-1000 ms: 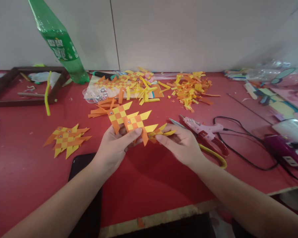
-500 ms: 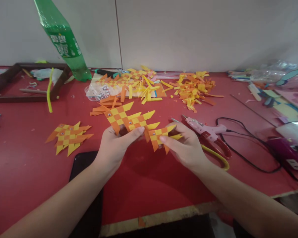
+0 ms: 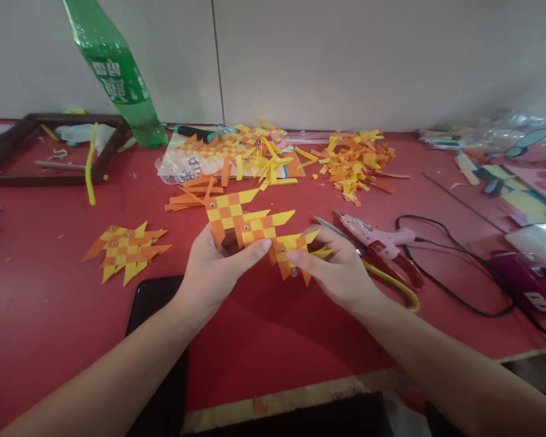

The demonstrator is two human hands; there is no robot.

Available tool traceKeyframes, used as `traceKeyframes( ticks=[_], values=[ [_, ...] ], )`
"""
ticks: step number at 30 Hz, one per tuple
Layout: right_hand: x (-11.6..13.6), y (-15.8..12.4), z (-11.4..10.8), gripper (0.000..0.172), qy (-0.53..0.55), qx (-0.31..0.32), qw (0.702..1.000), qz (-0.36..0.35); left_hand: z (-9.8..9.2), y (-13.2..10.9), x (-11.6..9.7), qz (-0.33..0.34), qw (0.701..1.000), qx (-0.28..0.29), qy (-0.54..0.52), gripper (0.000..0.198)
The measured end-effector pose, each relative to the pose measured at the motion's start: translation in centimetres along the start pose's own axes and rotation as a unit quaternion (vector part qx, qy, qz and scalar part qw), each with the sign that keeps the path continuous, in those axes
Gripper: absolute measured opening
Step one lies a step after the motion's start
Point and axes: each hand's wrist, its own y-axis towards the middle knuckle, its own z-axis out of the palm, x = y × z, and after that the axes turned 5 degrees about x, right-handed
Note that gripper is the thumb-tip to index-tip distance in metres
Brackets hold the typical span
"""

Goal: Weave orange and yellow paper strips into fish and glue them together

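Observation:
Between my two hands are several woven paper fish (image 3: 259, 229) in orange and yellow checks, overlapping in a slanting row, each with a small googly eye. My left hand (image 3: 218, 264) is closed on the left and middle fish, thumb on top. With thumb and fingers, my right hand (image 3: 330, 264) pinches the lowest fish (image 3: 282, 254) at the right end. My fingers beneath the paper are mostly hidden. Left of my hands, a small pile of similar woven fish (image 3: 125, 252) lies on the red table (image 3: 259, 340).
A black phone (image 3: 157, 303) lies under my left forearm. To the right are a pink glue gun (image 3: 373, 233) with a black cord and red-and-yellow-handled pliers (image 3: 391, 282). Paper strips (image 3: 357, 161), a green bottle (image 3: 122, 79) and a brown frame (image 3: 31, 180) stand or lie along the wall.
My left hand has moved slightly right with its fish, closer to my right hand. The fish now overlap more tightly. The things on the table stay where they were.

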Motion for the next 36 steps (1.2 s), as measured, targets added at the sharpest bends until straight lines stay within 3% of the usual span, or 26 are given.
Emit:
traceKeyframes(
  ticks=[14, 21, 30, 36],
  values=[
    [0.1, 0.1, 0.0, 0.036, -0.061, -0.013, 0.998, 0.015, 0.0, 0.0, 0.0, -0.004, 1.0, 0.013, 0.005, 0.033],
    [-0.2, -0.2, 0.1, 0.036, 0.003, -0.051, 0.998, 0.027, 0.2, -0.1, -0.2, -0.003, 1.0, 0.009, 0.016, 0.031],
    [-0.4, 0.0, 0.1, 0.012, 0.043, 0.013, 0.999, -0.019, 0.4, -0.3, -0.3, -0.01, 1.0, 0.022, 0.016, 0.029],
    [-0.7, 0.0, 0.0, 0.018, 0.08, -0.005, 0.997, -0.004, 0.4, -0.3, -0.4, -0.018, 0.998, 0.056, 0.021, 0.03]
  ],
)
